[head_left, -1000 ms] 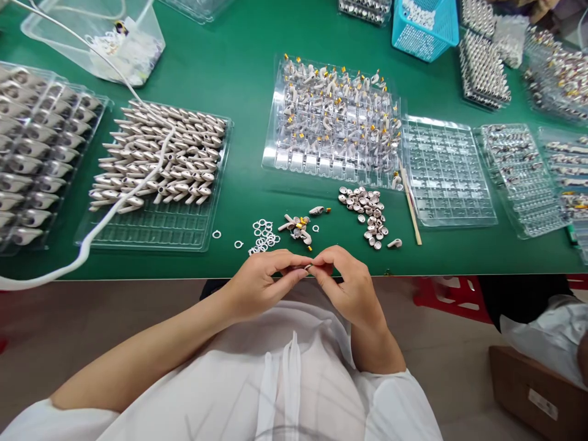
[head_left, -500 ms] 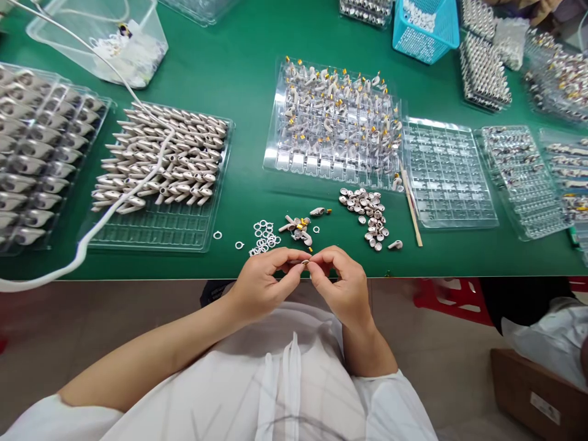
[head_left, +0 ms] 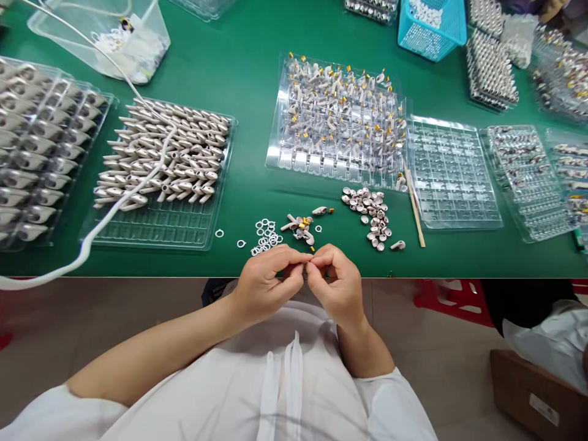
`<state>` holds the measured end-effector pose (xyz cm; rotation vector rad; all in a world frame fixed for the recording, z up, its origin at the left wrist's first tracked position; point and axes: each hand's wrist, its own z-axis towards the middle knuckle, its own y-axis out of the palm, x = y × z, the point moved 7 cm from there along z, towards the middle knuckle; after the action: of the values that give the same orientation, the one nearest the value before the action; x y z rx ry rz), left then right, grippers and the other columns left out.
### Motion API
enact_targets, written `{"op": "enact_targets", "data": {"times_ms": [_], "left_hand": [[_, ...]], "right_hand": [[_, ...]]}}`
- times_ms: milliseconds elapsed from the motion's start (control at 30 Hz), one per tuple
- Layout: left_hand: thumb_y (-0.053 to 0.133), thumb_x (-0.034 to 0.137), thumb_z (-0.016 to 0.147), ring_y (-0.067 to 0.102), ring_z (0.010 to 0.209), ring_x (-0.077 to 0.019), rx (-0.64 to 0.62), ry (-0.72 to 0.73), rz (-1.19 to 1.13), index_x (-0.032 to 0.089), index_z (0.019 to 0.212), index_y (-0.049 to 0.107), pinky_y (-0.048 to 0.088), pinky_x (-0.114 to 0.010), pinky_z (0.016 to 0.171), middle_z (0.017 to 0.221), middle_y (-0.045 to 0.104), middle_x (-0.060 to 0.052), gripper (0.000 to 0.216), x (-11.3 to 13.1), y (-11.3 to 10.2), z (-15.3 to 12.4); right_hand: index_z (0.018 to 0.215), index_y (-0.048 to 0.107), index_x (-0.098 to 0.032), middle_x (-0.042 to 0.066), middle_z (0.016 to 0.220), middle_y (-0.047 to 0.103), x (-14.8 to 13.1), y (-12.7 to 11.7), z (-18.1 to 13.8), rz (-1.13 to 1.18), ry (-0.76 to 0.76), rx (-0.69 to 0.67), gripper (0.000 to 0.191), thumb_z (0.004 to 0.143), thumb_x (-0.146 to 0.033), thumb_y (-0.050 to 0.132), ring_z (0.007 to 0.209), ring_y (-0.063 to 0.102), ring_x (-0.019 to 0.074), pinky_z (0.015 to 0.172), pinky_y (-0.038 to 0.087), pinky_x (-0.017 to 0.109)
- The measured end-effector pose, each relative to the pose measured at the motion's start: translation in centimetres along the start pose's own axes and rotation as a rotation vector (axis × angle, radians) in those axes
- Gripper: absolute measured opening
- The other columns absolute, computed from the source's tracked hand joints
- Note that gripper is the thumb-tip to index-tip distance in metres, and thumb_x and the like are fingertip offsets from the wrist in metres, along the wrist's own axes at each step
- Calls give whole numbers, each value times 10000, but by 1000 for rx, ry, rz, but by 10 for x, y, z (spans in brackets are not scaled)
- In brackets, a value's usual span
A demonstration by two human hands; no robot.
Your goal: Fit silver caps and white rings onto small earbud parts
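At the table's near edge, my left hand [head_left: 266, 280] and my right hand [head_left: 337, 283] meet with fingers pinched together. Between their fingertips is a small earbud part, almost wholly hidden now. Just beyond the fingers lies a little heap of earbud shells with gold flex tabs [head_left: 301, 228]. White rings [head_left: 266, 236] are scattered near my left hand. Farther right, past my right hand, are a pile of small round earbud caps [head_left: 374, 214] and a single earbud shell [head_left: 398, 245].
A clear tray of earbud pieces [head_left: 340, 122] is ahead; another tray of stemmed shells [head_left: 165, 153] stands left, crossed by a white cable [head_left: 124, 197]. A wooden stick [head_left: 416, 211] lies beside a clear tray [head_left: 454, 177]. A blue basket [head_left: 432, 40] stands at the back.
The fingertips have closed in over the small part, which showed a little before. My right hand has shifted slightly left; the pieces on the table keep their places.
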<state>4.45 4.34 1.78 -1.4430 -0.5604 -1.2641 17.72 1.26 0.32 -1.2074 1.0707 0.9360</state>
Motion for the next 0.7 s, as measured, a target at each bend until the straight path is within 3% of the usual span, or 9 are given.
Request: {"op": "enact_targets", "data": {"times_ms": [167,367,533,700], "left_hand": [[526,130,845,645,644,-130,34,34,8,145,910,732,515,-228,608,730,722,-47,217,4,-3,1],[538,158,838,658,659,-134,46,-31,-12,176,895,748,536,-233,632,735,729,-33,218,-1,-5,1],[573,206,799,678,647,-143,20,-203,-138,162,872,758,542,-216,580,744,748,-40,204,-10,-4,5],[618,241,786,699,660,-161,23,-337,-355,146,873,754,583,-239,608,741,753,-49,186,-11,-4,12]], "right_hand": [[751,528,-205,-21,729,540,-4,2,-2,-59,-27,43,96,815,-170,590,558,463,85,475,377,215],[737,527,-204,-27,718,539,-5,5,1,-83,-38,41,107,804,-154,595,540,455,81,467,373,215],[749,551,-204,-17,730,570,-10,-1,8,-64,-79,0,101,837,-177,593,597,510,99,543,439,232],[913,611,-208,21,880,634,0,-13,3,23,-18,-68,102,851,-277,653,730,605,130,670,530,265]]}}
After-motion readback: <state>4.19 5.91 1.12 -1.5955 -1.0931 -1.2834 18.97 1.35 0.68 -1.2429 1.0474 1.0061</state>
